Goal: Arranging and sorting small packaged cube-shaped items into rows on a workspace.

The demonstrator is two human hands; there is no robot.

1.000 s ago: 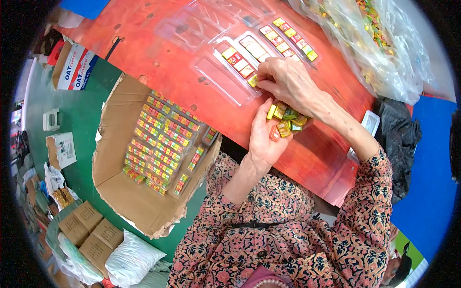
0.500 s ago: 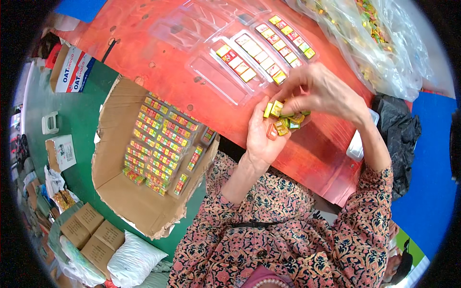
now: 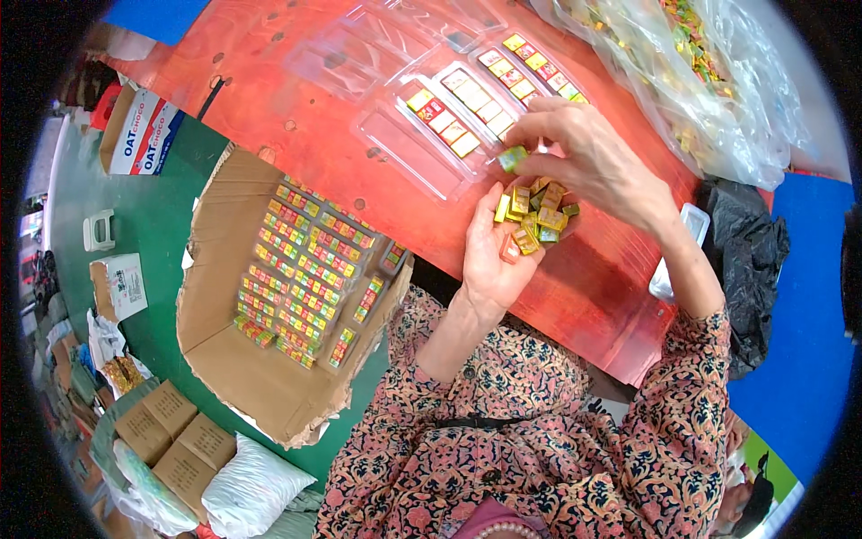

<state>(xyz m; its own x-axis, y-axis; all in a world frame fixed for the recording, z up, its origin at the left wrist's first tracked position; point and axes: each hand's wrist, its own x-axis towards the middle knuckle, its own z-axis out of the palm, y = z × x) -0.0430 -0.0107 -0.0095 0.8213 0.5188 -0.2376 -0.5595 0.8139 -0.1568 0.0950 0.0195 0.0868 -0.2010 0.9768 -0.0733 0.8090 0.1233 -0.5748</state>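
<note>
My left hand (image 3: 489, 274) lies palm up just over the table's near edge, cupping a pile of small yellow, green and orange boxes (image 3: 528, 216). Above it, between the thumb and fingers of my right hand (image 3: 606, 166), a small green box (image 3: 513, 159) is pinched. Beyond my hands lie clear plastic trays; one tray (image 3: 415, 110) carries a row of small boxes in red, white and yellow. Beside it, further rows (image 3: 476, 99) stand in other narrow trays, partly covered by my right hand.
The red table (image 3: 296, 90) slopes across the view. Far right lies a big clear bag (image 3: 763, 99) of small boxes, with a black plastic bag (image 3: 745, 269) nearer. At left, an open cardboard carton (image 3: 211, 269) holds filled trays. More cartons (image 3: 171, 422) and a white sack (image 3: 256, 485) stand beyond.
My right hand has lifted away from the pile with a small green box pinched in its fingers, moving slightly up. My left hand stays in place.
</note>
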